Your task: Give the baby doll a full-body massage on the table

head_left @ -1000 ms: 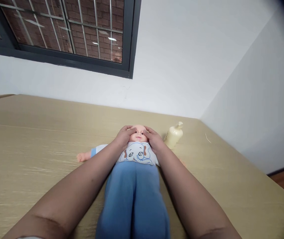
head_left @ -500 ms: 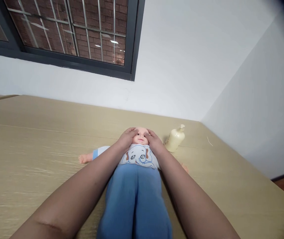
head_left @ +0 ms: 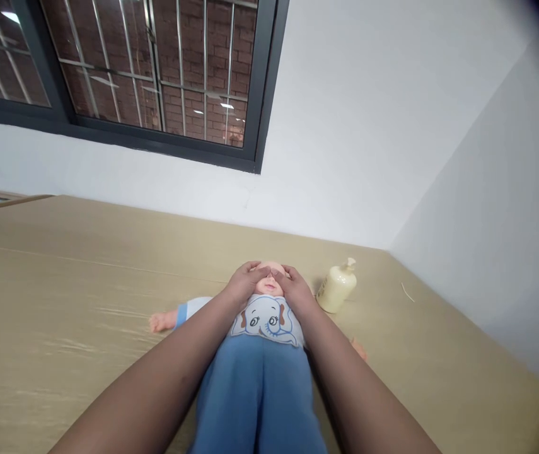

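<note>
A baby doll (head_left: 262,321) in a white top with an elephant face and blue trousers lies on its back on the wooden surface (head_left: 84,284). My left hand (head_left: 246,282) cups one side of its head, with the thumb over the eye area. Against the other side rests my right hand (head_left: 295,287), its thumb also over the eye area. Both hands are wrapped round the head, and the thumbs nearly meet between the eyes. The doll's mouth shows below them.
A cream pump bottle (head_left: 336,287) stands right of the doll's head. Farther right lies a thin pale strand (head_left: 407,292). White walls (head_left: 345,126) and a dark-framed barred window (head_left: 156,75) rise behind the surface.
Both thumbs have moved inward over the doll's eyes, which showed before between them. The whole view has shifted, so the doll, bottle and window appear lower.
</note>
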A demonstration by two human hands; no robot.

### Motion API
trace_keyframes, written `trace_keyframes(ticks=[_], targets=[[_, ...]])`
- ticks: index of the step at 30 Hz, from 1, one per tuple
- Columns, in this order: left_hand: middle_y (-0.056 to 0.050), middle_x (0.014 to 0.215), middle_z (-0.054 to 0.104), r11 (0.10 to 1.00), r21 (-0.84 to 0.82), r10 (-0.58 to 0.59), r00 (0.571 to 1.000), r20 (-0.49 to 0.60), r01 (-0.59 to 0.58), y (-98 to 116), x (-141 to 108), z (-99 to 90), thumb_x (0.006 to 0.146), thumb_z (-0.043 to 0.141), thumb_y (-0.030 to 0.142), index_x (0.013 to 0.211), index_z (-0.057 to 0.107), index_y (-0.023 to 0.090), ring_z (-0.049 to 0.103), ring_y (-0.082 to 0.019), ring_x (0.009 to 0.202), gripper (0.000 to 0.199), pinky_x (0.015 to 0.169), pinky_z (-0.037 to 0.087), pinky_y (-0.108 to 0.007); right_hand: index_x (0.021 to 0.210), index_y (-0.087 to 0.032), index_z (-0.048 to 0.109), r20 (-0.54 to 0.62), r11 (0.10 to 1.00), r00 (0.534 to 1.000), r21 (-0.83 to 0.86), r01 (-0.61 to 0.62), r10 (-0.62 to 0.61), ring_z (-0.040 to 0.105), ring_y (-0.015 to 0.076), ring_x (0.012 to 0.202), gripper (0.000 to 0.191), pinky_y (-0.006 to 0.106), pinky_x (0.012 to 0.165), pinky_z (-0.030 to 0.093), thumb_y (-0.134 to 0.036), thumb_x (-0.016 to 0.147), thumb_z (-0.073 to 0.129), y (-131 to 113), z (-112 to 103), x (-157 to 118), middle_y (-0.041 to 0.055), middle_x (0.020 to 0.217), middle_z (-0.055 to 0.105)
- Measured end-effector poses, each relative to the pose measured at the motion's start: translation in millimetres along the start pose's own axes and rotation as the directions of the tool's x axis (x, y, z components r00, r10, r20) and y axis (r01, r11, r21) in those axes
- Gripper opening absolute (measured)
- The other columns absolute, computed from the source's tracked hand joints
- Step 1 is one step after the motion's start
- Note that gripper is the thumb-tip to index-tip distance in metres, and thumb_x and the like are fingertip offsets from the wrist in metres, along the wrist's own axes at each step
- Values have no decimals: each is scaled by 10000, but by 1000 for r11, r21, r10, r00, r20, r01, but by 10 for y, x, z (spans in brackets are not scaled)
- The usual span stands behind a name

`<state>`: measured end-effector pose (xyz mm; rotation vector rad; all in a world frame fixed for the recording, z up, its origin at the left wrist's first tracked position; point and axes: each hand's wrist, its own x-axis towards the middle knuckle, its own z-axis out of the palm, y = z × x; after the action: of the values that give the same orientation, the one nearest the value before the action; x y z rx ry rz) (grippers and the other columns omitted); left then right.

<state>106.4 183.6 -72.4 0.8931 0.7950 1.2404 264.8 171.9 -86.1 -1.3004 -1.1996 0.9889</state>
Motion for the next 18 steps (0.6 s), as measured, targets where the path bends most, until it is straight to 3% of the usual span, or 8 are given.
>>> trace_keyframes(ticks=[7, 18], targets=[[-110, 860, 741, 1000, 3, -3, 1000, 15, 3, -33, 46, -18, 632, 870, 341, 956, 669, 146, 703, -249, 769, 428, 687, 542, -339, 1139, -243, 706, 51, 986, 999, 166, 1, -10, 669, 281, 1102, 449, 418, 972, 517, -495, 768, 710, 26, 20, 6, 71, 1103, 752], [-96, 896, 733, 997, -61, 36, 999, -9, -36, -73, 88, -71, 635, 815, 350, 869, 658, 157, 703, -246, 836, 341, 741, 559, -340, 1292, -198, 603, 207, 892, 977, 429, -142, 55, 720, 278, 1033, 600, 428, 917, 564, -311, 725, 765, -67, -25, -90, 115, 1176, 734]])
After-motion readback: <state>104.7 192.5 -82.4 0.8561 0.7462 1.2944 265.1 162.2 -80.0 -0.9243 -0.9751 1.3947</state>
